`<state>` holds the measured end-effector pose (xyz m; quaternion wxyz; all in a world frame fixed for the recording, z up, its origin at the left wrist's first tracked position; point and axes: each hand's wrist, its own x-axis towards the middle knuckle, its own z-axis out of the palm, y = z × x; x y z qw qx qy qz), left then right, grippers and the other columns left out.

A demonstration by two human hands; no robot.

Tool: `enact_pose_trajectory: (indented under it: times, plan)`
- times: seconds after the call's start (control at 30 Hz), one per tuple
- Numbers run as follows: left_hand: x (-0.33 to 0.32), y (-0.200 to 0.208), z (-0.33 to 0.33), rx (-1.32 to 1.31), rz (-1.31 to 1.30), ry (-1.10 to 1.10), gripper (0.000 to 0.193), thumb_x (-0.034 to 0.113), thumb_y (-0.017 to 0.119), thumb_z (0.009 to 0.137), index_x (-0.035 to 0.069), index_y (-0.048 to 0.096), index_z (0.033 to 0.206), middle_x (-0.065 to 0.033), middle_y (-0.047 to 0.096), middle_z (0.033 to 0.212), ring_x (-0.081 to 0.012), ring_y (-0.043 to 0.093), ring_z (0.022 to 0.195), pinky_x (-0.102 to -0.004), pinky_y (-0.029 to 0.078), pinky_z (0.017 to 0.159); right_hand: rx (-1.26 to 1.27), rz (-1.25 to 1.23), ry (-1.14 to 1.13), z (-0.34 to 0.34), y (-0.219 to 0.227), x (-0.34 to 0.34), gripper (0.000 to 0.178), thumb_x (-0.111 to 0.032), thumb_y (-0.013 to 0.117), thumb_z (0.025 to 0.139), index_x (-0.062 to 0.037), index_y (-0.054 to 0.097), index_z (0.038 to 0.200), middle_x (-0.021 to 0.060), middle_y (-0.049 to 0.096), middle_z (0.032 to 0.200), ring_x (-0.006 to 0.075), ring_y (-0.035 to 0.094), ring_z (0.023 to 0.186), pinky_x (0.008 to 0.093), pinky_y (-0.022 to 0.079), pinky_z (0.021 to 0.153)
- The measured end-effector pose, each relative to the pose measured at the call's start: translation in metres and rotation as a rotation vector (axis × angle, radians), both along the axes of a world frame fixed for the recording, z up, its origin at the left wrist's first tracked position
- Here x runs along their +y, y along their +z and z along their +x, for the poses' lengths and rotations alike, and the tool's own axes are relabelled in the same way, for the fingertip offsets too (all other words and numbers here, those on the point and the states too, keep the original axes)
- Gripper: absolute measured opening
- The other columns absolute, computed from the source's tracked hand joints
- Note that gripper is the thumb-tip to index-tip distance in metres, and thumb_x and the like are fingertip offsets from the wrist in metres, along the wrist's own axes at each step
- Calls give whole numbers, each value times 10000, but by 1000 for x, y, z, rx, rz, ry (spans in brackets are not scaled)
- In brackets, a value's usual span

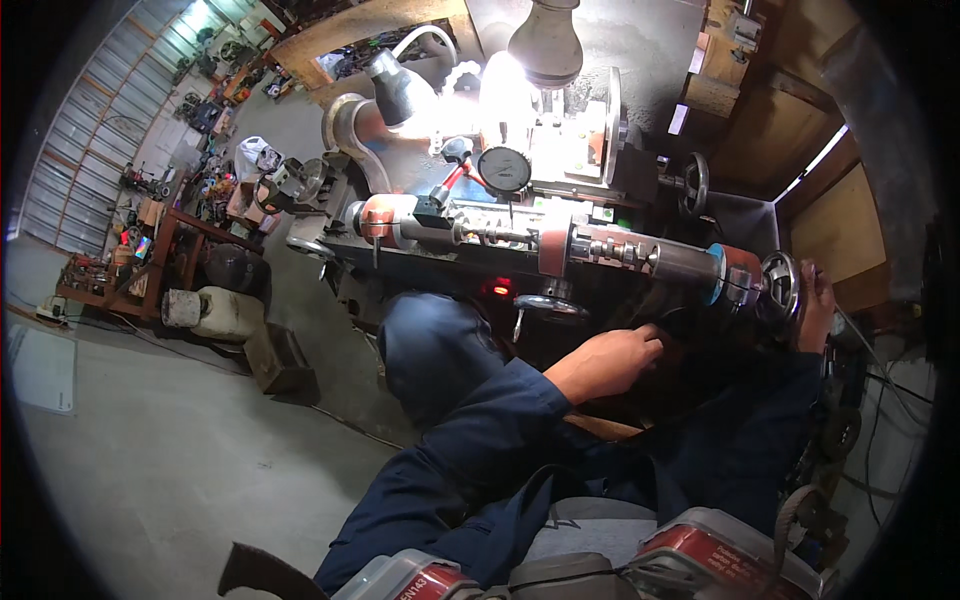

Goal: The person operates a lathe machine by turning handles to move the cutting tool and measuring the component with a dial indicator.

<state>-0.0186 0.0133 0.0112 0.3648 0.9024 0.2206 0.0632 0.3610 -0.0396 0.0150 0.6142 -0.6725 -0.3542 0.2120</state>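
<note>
My right hand (pixel 817 308) is at the far right, its fingers against the rim of a metal handwheel (pixel 781 286). My left hand (pixel 610 364) is curled closed in front of the machine, below a smaller handwheel (pixel 552 307); what it holds, if anything, is hidden in shadow. A shiny crankshaft (pixel 620 252) lies lengthwise in the machine, between a left holder (pixel 386 221) and a right holder (pixel 738 274), both orange. An orange support (pixel 554 246) stands at its middle. Above the shaft sits a round dial gauge (pixel 504 170) on a red-and-black arm (pixel 452 184).
Two lamps, one black (pixel 398 88) and one grey (pixel 546 45), hang over the brightly lit machine bed. A red light (pixel 502 289) glows on its front. At the left are a rusty bench (pixel 160 265), a pale plastic canister (pixel 228 313) and a box (pixel 278 358) on the floor.
</note>
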Motion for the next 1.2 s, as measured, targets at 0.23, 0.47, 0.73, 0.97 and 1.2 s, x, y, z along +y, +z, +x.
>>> enact_pose_trajectory:
  times: [0.23,0.47,0.73,0.97,1.2]
  plan:
    - [-2,-1,2,-112,16,-10,156,97,628,911,10,641,1040,-156,589,1051,-368,635,974,-447,526,828,145,36,199,41,-58,22,302,-283,619,989,-21,655,1136,22,660,1023,112,612,921,262,497,835]
    - [2,15,-2,-593,84,82,133,17,712,812,34,671,937,-104,626,950,-312,619,935,-397,519,828,-428,198,40,-24,-35,-5,363,-155,568,961,7,608,1283,80,683,1137,208,650,1005,327,509,887]
    - [0,34,-17,-955,-75,358,248,-138,731,708,16,718,903,-103,684,928,-245,658,901,-333,526,785,-486,-6,596,-246,74,-25,339,-46,590,959,-2,577,1295,170,666,1036,234,674,1007,332,517,879]
    - [11,22,-38,-1245,-193,904,113,79,620,981,28,595,1078,-31,586,886,-125,542,737,-254,452,652,-488,-90,719,-237,108,33,317,-15,575,957,-48,633,1267,168,676,925,264,683,836,358,518,753]
    - [61,-7,-73,-1208,-779,1183,233,260,600,1030,57,490,1056,-6,544,765,-49,494,561,-198,367,451,-488,-116,838,-229,96,128,103,-44,609,969,-6,656,1052,104,670,853,146,641,789,307,509,765]
